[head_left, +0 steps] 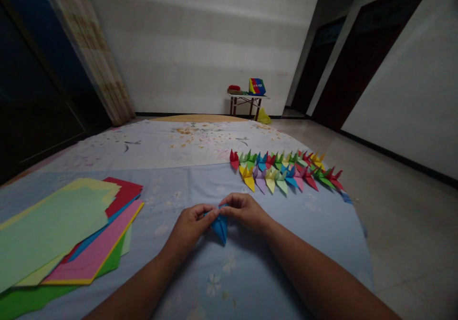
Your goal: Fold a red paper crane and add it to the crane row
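Observation:
A small blue folded paper piece (219, 228) hangs point-down just above the pale blue floral sheet (250, 272). My left hand (191, 224) pinches its upper left side. My right hand (244, 210) pinches its top from the right, fingers curled. Both hands meet over the paper, so its upper part is hidden. Beyond my hands lie two rows of several finished paper cranes (286, 170) in many colours.
A fanned stack of coloured paper sheets (67, 229) lies at the left on the sheet. A white flowered sheet (171, 143) lies farther back. A small table (246, 101) with a colourful box stands by the far wall. Bare tiled floor (404, 215) runs along the right.

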Demonstrator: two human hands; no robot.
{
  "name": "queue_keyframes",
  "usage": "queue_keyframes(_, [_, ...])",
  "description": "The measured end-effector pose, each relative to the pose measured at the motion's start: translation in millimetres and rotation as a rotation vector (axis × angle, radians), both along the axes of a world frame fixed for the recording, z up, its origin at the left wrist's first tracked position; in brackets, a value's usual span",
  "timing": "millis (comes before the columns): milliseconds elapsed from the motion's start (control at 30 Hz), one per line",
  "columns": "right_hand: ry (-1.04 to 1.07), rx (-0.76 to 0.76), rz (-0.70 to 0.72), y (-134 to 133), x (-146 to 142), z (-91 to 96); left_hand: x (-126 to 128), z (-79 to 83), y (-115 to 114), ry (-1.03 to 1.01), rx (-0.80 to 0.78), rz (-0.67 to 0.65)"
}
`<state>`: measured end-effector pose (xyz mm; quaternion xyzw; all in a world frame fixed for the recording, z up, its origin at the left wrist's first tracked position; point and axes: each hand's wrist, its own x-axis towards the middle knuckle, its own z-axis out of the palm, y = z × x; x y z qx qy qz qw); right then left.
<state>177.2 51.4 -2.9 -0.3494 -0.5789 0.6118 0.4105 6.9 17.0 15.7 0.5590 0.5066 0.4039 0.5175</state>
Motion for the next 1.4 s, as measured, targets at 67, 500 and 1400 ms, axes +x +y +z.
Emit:
queue_keyframes(67, [0.006, -0.035, 0.012, 0.5, 0.2, 0.4, 0.0, -0.1, -0.1, -0.018, -0.009, -0.007])
queue_keyframes(500, [-0.016, -0.102, 0.003, 0.7, 1.5, 3.3, -1.6, -3.1, 3.1, -0.158, -0.102, 0.010])
queue_keyframes(1400, [-0.019, -0.064, -0.028, -3.2, -4.0, 4.4, -2.4, 1.6, 2.6, -0.083, -0.058, 0.007])
